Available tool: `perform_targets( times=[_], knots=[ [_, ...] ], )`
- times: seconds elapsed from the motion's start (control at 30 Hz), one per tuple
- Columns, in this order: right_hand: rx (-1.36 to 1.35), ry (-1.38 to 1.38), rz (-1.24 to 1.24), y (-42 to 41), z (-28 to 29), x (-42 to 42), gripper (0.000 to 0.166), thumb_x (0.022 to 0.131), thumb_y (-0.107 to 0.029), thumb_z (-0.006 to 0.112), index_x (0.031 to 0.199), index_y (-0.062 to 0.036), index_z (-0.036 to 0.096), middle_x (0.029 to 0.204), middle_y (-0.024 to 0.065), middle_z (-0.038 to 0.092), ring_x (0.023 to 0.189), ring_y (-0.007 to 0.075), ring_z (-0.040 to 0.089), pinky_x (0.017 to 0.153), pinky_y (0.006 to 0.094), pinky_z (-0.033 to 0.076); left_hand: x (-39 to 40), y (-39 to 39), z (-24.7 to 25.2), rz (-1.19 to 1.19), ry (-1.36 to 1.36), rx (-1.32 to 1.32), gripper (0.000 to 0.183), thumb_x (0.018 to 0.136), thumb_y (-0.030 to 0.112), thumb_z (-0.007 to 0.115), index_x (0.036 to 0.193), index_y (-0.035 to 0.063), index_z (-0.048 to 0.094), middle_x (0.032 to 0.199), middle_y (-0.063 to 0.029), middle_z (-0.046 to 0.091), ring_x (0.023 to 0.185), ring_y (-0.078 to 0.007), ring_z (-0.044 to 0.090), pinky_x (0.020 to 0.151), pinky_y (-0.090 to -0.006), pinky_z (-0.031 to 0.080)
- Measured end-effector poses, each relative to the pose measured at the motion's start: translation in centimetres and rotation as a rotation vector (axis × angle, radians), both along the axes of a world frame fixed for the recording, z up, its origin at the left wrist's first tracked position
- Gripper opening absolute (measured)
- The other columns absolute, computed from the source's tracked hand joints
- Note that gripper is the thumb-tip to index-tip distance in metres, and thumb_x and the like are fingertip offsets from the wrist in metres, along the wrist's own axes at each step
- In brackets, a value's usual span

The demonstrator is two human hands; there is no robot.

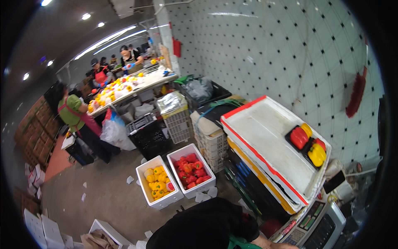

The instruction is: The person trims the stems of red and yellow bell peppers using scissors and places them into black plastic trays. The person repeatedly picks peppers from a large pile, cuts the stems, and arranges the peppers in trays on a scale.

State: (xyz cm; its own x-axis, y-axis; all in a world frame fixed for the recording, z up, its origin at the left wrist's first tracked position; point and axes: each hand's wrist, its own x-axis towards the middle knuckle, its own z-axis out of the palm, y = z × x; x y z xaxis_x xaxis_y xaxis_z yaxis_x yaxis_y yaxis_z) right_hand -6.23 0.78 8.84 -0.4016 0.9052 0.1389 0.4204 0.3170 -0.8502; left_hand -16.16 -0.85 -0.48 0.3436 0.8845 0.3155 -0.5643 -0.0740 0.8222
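Note:
A black-sleeved arm with a bare forearm (262, 241) enters at the bottom, beside green apron cloth (241, 243). It seems to be my left arm; my left hand is mostly cut off by the lower edge, near a digital scale (311, 222). My right hand is out of view. Before me lies a large white foam tray (264, 133) with red tape along its rim. Two black trays on it hold a red bell pepper (298, 138) and a yellow bell pepper (317, 155), among others. A dark phone-like object (334, 182) lies by the scale.
Foam boxes of yellow peppers (159, 183) and red peppers (191, 170) stand on the floor. Stacked plastic crates (211, 146) adjoin the foam tray. A person in a green top (74, 109) and other co-workers stand around a long table (149, 82) with many peppers.

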Motion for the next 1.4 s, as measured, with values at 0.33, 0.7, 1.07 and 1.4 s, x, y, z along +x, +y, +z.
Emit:
perform_targets(
  times=[0.33,0.7,1.07,1.4],
  knots=[
    [-0.029,0.015,0.075,0.4,-0.3,-3.0,0.025,0.093,-0.018,0.050,0.106,0.0004,0.059,0.103,0.0141,0.058,0.095,0.0227,0.056,0.081,0.0330,0.045,-0.3,-0.9,4.1,0.281,0.386,0.405,0.102,0.055,0.036,0.091,0.134,0.0043,0.033,0.125,-0.0115,0.052,0.114,-0.0208,0.050,0.095,-0.0379,0.043],
    [-0.274,0.037,-0.459,-7.5,-5.7,12.9,0.021,0.090,-0.015,0.055,0.096,0.0032,0.063,0.090,0.0135,0.062,0.084,0.0193,0.059,0.074,0.0324,0.047,3.3,1.5,2.4,-0.054,-0.024,-0.067,0.099,0.060,0.043,0.086,0.135,0.0069,0.033,0.126,-0.0048,0.046,0.119,-0.0170,0.044,0.101,-0.0347,0.037],
    [0.397,-0.707,-1.244,-14.9,-2.7,26.4,0.042,0.083,-0.019,0.067,0.120,-0.0049,0.056,0.104,0.0174,0.060,0.093,0.0304,0.059,0.078,0.0369,0.047,6.4,3.3,6.3,0.209,0.580,0.566,0.110,0.058,0.007,0.082,0.143,0.0054,0.013,0.127,-0.0161,0.045,0.119,-0.0276,0.045,0.095,-0.0401,0.042],
    [-0.070,-0.561,-1.272,-22.6,-10.8,22.6,0.039,0.077,-0.011,0.069,0.114,-0.0024,0.058,0.102,0.0171,0.056,0.095,0.0322,0.055,0.083,0.0383,0.046,9.2,5.5,3.7,0.342,0.636,1.169,0.092,0.056,0.009,0.081,0.135,0.0161,0.034,0.132,-0.0125,0.046,0.117,-0.0296,0.045,0.091,-0.0426,0.030]
  ],
)
